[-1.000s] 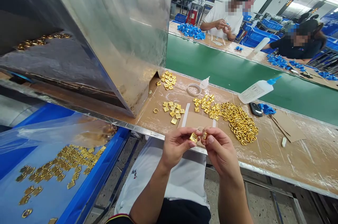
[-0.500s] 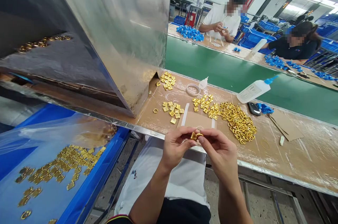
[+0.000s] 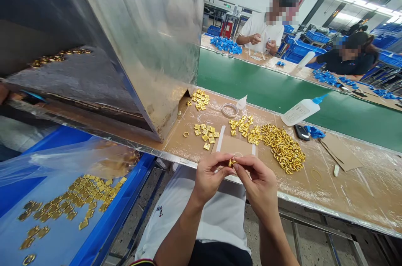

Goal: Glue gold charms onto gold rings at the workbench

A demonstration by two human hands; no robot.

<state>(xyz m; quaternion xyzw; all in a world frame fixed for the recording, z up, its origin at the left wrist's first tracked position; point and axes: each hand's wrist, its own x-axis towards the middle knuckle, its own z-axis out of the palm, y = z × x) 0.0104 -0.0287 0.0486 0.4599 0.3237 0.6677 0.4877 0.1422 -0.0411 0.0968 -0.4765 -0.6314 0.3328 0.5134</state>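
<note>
My left hand (image 3: 209, 178) pinches a small shiny gold piece (image 3: 231, 163) over the front edge of the bench. My right hand (image 3: 259, 180) is closed at the same spot, its thumb and fingertips pressed against the left fingertips. What it grips looks like a gold ring, mostly covered by the fingers. Just behind my hands lies a cardboard sheet (image 3: 235, 145) with white strips on its sides. To its right is a heap of gold rings (image 3: 282, 147). Square gold pieces (image 3: 205, 135) lie to the left, and more square gold pieces (image 3: 243, 126) sit behind the sheet.
A large metal hood (image 3: 150, 48) stands at left. Below it, a blue bin (image 3: 109, 224) holds gold pieces on plastic film. A glue bottle (image 3: 301, 111), tape roll (image 3: 230, 109) and black device (image 3: 302, 132) lie on the bench. Beyond the green belt (image 3: 251, 78), two people sit working.
My hands have drawn slightly closer together, and the gold pieces between the fingertips are now more covered. Across the belt, the person in white has moved their hands apart.
</note>
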